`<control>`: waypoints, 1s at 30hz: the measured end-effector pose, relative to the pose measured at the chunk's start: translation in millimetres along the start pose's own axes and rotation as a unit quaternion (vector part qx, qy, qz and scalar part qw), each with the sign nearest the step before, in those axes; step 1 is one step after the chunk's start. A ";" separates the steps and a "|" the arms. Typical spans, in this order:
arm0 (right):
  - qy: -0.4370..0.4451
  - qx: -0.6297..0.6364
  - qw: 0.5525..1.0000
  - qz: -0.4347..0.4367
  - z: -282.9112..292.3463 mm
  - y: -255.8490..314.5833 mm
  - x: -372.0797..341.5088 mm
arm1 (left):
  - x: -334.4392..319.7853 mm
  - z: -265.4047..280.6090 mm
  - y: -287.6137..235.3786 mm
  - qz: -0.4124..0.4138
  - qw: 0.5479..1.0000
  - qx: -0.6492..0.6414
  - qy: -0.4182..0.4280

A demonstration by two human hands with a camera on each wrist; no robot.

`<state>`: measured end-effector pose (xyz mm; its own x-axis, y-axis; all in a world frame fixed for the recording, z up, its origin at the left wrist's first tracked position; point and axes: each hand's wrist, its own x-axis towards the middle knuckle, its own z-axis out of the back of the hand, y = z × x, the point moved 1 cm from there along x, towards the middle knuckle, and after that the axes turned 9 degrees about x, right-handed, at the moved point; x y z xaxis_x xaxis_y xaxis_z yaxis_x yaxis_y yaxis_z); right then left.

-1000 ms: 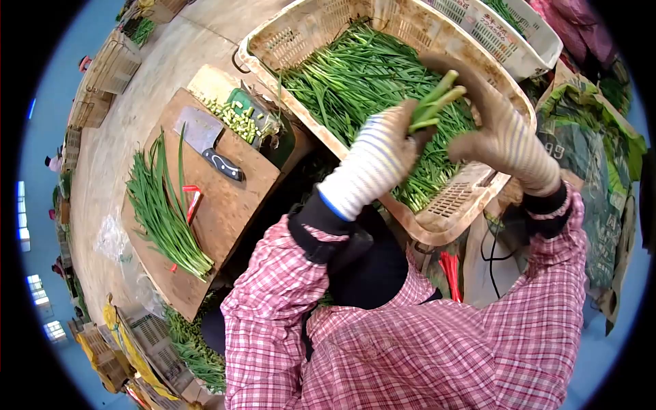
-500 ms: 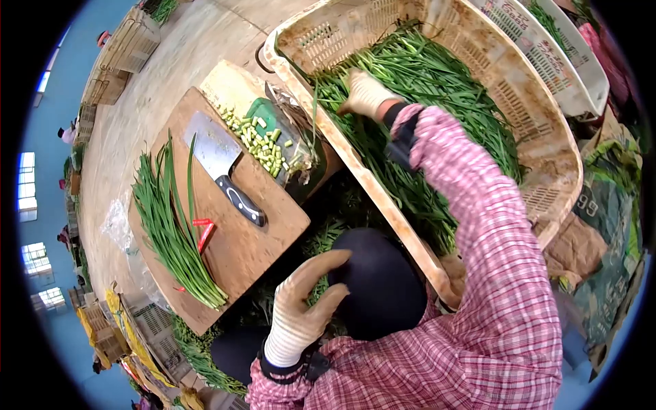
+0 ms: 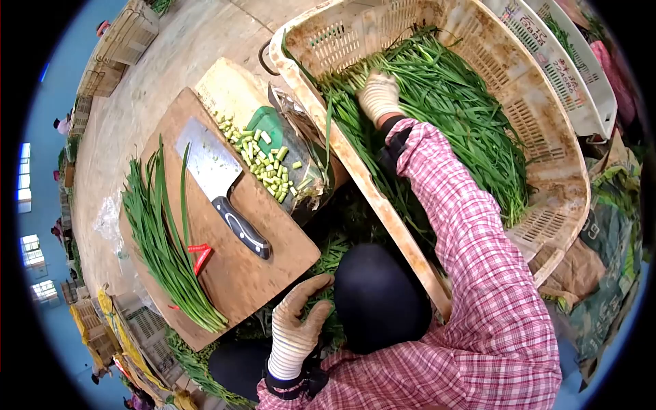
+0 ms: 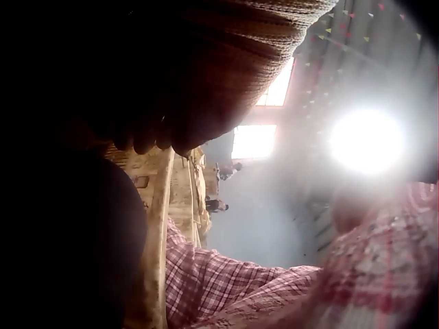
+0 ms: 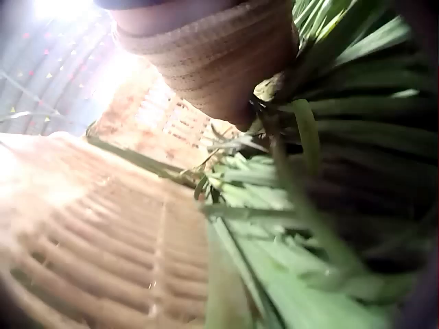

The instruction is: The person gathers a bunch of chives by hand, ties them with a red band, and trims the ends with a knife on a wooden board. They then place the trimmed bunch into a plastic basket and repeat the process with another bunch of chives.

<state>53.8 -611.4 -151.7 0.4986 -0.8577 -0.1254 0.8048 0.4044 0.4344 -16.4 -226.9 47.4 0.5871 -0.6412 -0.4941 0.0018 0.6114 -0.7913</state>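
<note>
A heap of garlic chives [image 3: 444, 102] fills the long plastic basket [image 3: 372, 188]. My gloved right hand [image 3: 380, 98] is down in the heap at its far left, fingers curled among the stem ends and partly hidden by leaves. In the right wrist view, the chives [image 5: 288, 274] lie right against that glove [image 5: 219, 65]. My gloved left hand [image 3: 297, 331] holds nothing and hovers over my lap beside the knee, thumb and fingers apart. A bundle of chives [image 3: 167, 246] lies on the wooden board [image 3: 273, 287] to the left, beside a cleaver [image 3: 222, 178].
Red strips [image 3: 200, 258] lie by the bundle on the board. Chopped stem pieces [image 3: 270, 167] are scattered beyond the board's far edge. White baskets [image 3: 547, 61] stand past the large basket, with a green sack [image 3: 601, 273] at the right.
The left hand, which held a few thick stalks over the basket, is now empty above my lap. My right hand has crossed to the basket's far left and curled down into the chives.
</note>
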 end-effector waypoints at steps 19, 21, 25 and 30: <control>0.084 0.005 0.966 0.245 -15.0 -30.6 48.8 | 5.4 -1.4 8.5 0.009 0.999 0.008 0.043; 0.186 0.179 0.966 0.017 36.3 -40.1 45.1 | 4.2 1.3 10.7 0.004 0.999 0.019 0.043; 0.180 0.237 0.955 0.005 64.3 -46.1 31.9 | 3.3 3.9 13.7 -0.007 0.999 0.042 0.028; 0.165 0.236 0.956 0.064 18.7 -40.2 52.0 | 5.8 2.5 12.6 -0.017 0.997 0.063 0.050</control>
<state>41.4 -678.1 -159.0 0.7199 -0.6328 -0.2851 0.5348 0.2440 0.8090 -10.9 -221.8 35.5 0.5016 -0.7016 -0.5061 0.1248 0.6376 -0.7602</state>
